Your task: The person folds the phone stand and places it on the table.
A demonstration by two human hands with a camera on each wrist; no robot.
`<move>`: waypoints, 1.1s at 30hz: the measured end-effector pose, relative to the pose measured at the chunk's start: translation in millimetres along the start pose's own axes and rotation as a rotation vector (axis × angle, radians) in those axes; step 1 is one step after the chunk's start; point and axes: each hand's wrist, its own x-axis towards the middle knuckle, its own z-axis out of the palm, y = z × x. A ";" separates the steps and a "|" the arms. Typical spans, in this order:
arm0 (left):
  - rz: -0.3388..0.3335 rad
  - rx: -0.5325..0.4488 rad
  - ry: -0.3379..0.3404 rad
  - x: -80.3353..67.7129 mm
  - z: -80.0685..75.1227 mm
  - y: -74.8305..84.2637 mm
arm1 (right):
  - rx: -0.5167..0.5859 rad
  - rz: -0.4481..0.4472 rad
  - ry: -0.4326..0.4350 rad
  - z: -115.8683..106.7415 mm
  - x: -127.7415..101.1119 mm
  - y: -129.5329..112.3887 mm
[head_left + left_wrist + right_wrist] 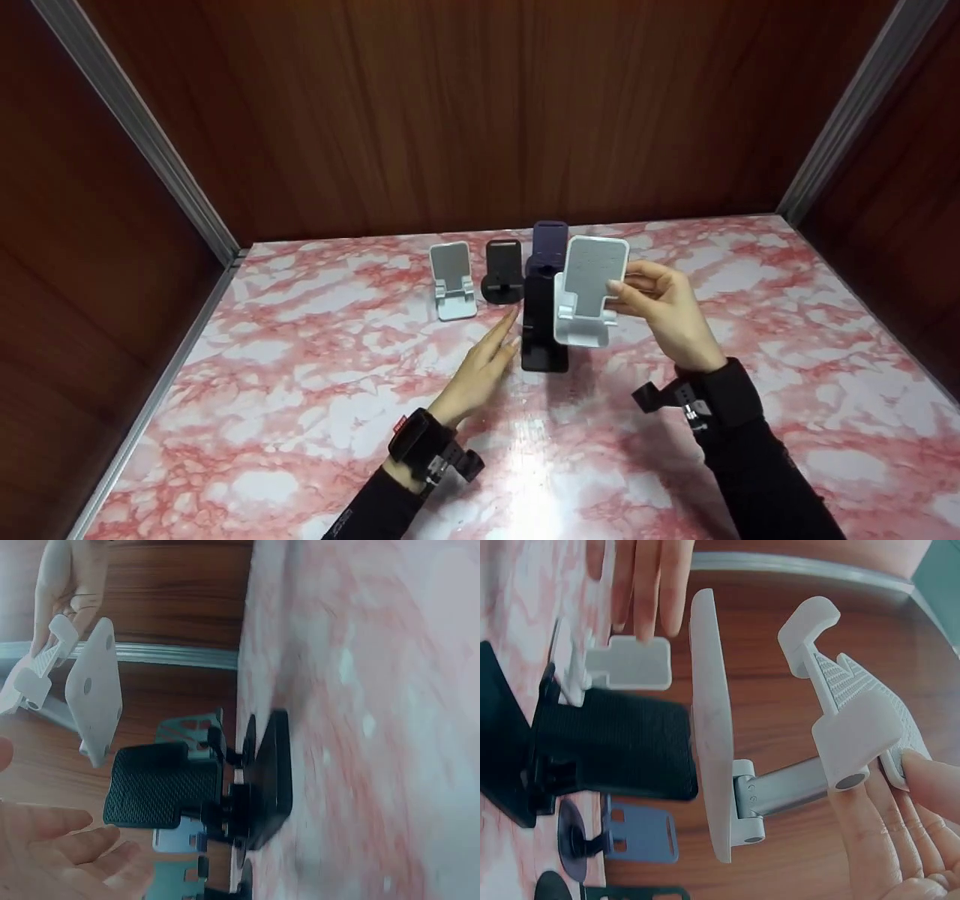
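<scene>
Marble-pattern tabletop (315,390), wood walls. Right hand (664,311) pinches white phone stand (589,296) aloft; left hand (480,371) flat, empty, beside black stand (541,326). Risk: loose pinch slips, white stand topples black one.

I'm at a pink marble table (750,315) boxed in by dark wood walls (480,112), with metal corner strips (139,127). Light glares off the tabletop near me.
</scene>
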 end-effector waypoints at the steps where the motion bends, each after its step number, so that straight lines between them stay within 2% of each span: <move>1: 0.000 -0.057 -0.003 1.1 1.0 0.1 | 0.007 -0.001 -0.005 2.0 -0.5 -0.3; 8: -0.118 -0.567 -0.091 6.9 8.4 1.8 | 0.017 0.002 -0.073 13.7 -3.7 0.6; 13: -0.193 -0.718 -0.077 9.4 11.8 4.8 | 0.013 0.006 -0.095 20.4 -5.5 2.6; 19: -0.230 -0.776 -0.038 13.4 12.1 5.3 | 0.016 0.008 -0.115 28.2 -7.6 4.3; 29: -0.262 -0.719 0.028 13.9 10.7 -1.4 | 0.034 0.022 -0.148 34.5 -8.2 10.0; 33: -0.278 -0.707 0.043 13.3 11.0 -1.8 | -0.037 0.009 -0.140 34.9 -6.9 10.8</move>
